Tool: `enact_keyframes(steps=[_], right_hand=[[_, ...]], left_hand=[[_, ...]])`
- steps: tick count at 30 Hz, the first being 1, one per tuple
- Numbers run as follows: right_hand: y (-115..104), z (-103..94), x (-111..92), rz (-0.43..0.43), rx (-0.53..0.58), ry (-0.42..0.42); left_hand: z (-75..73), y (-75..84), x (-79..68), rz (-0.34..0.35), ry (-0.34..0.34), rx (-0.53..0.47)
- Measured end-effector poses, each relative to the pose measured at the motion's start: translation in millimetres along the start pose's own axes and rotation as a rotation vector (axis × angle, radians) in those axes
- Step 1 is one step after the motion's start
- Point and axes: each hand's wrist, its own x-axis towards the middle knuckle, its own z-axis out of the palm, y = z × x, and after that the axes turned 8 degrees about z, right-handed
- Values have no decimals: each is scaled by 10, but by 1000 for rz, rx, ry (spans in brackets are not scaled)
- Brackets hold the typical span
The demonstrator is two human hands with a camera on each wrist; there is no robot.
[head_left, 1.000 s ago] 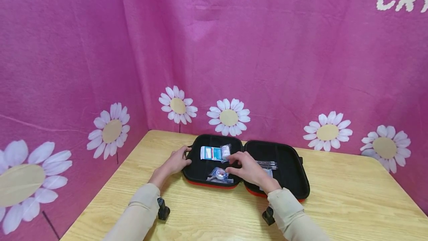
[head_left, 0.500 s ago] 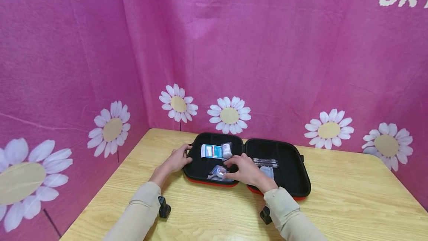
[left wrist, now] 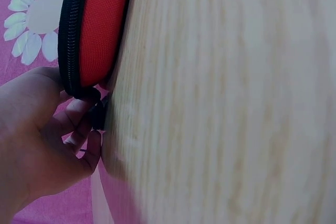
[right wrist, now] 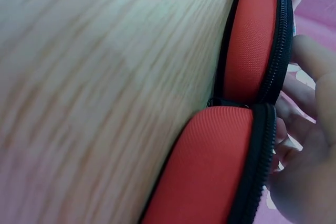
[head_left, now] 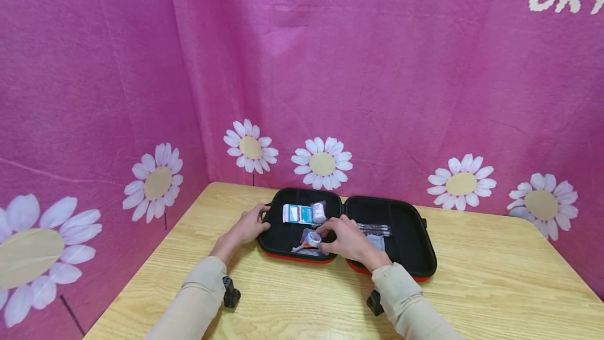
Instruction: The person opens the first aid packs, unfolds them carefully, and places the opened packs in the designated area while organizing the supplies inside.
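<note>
An open zippered case (head_left: 288, 235), black inside and red outside, lies on the table. At its left end my left hand (head_left: 250, 225) grips the rim, thumb on top; in the left wrist view its fingers (left wrist: 79, 121) curl beneath the corner by a black loop. My right hand (head_left: 346, 237) reaches over the left half and pinches a small tape roll (head_left: 312, 238) in a clear bag, tilted, with something orange beside it. A flat clear packet (head_left: 311, 252) lies just below. The right wrist view hides the tape behind the case wall (right wrist: 252, 40).
Behind the tape lie a white and teal packet (head_left: 298, 214) and a wrapped white roll (head_left: 319, 213). The right half holds thin wrapped sticks (head_left: 375, 229) and a pale packet (head_left: 376, 242). A pink daisy-print cloth (head_left: 377, 93) hangs behind the wooden table (head_left: 292, 298).
My right hand has come down slightly to the left and taken hold of the tape roll. The roll has tilted up and an orange part now shows. My left hand stays put.
</note>
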Motion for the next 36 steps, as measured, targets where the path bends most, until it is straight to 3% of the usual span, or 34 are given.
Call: enact_keyframes(steps=[8,21,36], right_hand=[[34,-102,-5,-16,54,68],[173,-360,-27,58,88,107],[562,-629,-116,176,100,185]], left_hand=[[0,-3,22,7,4,6],[-28,17,4,0,-5,0],[-2,6,-4,2,-10,-12]])
